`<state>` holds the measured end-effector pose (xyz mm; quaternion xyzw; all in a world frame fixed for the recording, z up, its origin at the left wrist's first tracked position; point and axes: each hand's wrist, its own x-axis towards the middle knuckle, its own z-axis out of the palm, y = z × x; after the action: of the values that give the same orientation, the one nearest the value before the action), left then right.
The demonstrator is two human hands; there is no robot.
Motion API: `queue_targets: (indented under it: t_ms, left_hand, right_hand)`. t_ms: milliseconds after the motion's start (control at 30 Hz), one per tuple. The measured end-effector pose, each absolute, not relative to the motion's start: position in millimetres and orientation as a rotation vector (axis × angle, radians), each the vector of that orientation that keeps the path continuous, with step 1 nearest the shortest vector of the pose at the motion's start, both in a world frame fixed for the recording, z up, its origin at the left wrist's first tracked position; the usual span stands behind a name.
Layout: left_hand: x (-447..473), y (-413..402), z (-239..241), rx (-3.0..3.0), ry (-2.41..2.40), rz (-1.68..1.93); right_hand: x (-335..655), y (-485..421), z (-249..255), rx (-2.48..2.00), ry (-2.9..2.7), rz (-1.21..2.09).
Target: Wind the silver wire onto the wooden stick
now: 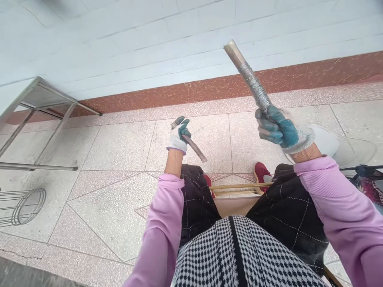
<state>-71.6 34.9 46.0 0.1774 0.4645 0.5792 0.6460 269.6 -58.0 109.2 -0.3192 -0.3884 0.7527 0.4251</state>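
Note:
My right hand (279, 129), in a white glove with a teal coated palm, is closed around the lower end of a stick wound with silvery wire (253, 85). The stick tilts up to the left, and its bare, rough end shows above the winding. Lower and to the left, my left hand (178, 134) wears a matching glove. Its fingers are curled around a short brown stick (195, 148) that slants down to the right. Thin, faint wire seems to show just right of that hand. The two sticks are apart.
A metal-legged table (56, 127) stands at the left by the white wall (167, 44). Below it lies a wire cage-like frame (28, 207) on the tiled floor (113, 147). A pale rounded object (323, 141) sits behind my right wrist. Bamboo-like bars (239, 186) lie between my knees.

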Motion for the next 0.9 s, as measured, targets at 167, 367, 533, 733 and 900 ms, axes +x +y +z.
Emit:
queue_targets:
  t_ms: [167, 367, 533, 733, 900]
  left_hand:
    - [-104, -9, 78, 0.530, 0.775, 1.425]
    - [-58, -119, 57, 0.692, 0.858, 1.256]
    - [-5, -152, 50, 0.497, 0.658, 1.172]
    - [30, -149, 50, 0.180, 0.637, 1.292]
    - [18, -182, 13, -0.150, 0.734, 1.311]
  right_hand:
    - [283, -47, 107, -0.913, -0.911, 1.663]
    - [282, -54, 123, -1.043, -1.068, 1.382]
    - [258, -89, 172, -1.127, -1.306, 1.150]
    - [239, -107, 206, -1.090, -1.328, 1.082]
    - [235, -115, 215, -1.202, -1.267, 1.069]
